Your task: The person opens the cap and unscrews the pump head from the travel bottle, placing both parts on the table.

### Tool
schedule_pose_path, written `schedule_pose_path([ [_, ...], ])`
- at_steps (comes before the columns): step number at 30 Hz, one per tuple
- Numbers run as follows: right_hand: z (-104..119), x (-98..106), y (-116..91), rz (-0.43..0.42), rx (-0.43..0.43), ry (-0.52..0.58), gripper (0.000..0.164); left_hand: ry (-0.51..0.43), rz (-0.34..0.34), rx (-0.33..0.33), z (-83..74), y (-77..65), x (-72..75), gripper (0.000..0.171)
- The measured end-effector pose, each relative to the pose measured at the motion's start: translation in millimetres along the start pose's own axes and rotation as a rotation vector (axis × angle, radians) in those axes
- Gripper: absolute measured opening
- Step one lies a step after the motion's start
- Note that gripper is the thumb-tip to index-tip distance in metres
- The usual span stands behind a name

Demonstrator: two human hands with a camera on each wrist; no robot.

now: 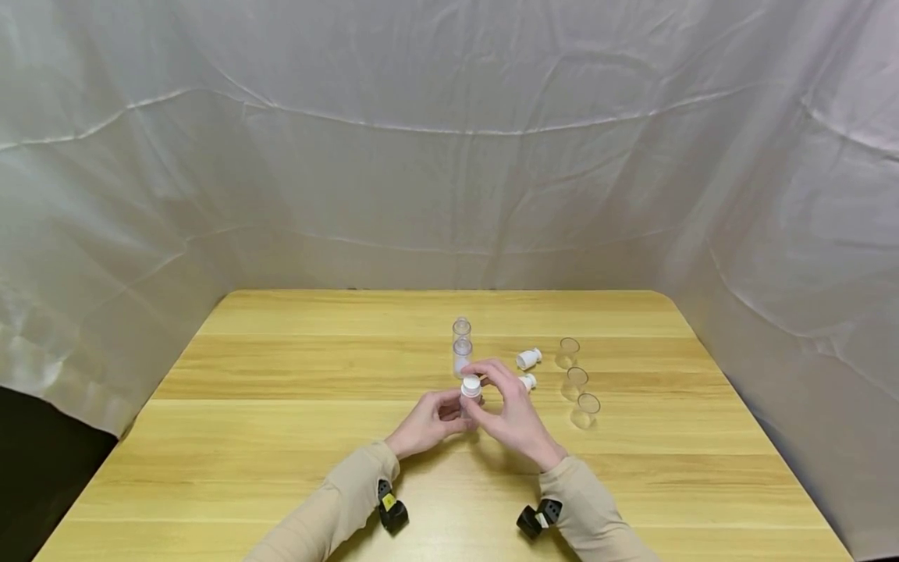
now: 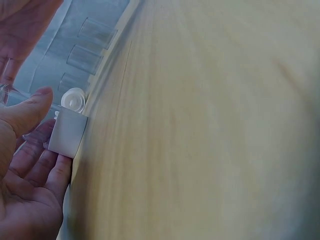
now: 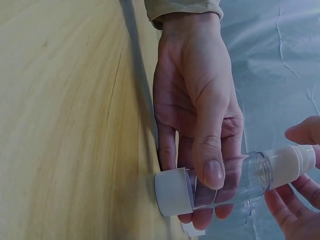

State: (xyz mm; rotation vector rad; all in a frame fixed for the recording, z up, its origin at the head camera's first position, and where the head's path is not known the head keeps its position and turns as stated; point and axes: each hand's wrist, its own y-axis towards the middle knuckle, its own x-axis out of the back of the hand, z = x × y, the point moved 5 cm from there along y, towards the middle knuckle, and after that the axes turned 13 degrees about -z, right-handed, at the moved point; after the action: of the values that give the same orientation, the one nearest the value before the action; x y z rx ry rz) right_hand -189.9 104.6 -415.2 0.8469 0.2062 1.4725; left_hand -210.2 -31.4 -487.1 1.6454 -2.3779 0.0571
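Note:
A clear plastic pump bottle (image 3: 240,185) with a white base (image 3: 172,192) stands upright at the middle of the table. My left hand (image 1: 424,425) holds its clear body low down, thumb on one side and fingers on the other. A white pump top (image 1: 471,384) sits at the bottle's upper end. My right hand (image 1: 509,410) has thumb and fingers around that top, as the right wrist view shows at its right edge. Just beyond my right hand, two loose white pump tops lie on the table, one (image 1: 529,358) farther back and one (image 1: 528,382) partly covered by the hand.
Behind the hands stand two clear bottles, one (image 1: 461,326) behind the other (image 1: 462,357). To the right, three clear caps (image 1: 570,355) (image 1: 576,382) (image 1: 584,412) form a row. Grey sheeting (image 1: 449,172) hangs around the wooden table (image 1: 281,375).

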Motion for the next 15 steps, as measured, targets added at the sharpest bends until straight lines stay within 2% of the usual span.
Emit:
schedule_pose_path([
  [4, 0.9, 0.9, 0.7, -0.016, 0.008, 0.010, 0.040, -0.012, -0.003, -0.002, -1.4, 0.1, 0.1, 0.045],
  [15, -0.3, 0.2, 0.2, -0.011, -0.021, 0.010, 0.032, -0.011, -0.008, 0.020, -1.3, -0.3, -0.6, 0.046],
])
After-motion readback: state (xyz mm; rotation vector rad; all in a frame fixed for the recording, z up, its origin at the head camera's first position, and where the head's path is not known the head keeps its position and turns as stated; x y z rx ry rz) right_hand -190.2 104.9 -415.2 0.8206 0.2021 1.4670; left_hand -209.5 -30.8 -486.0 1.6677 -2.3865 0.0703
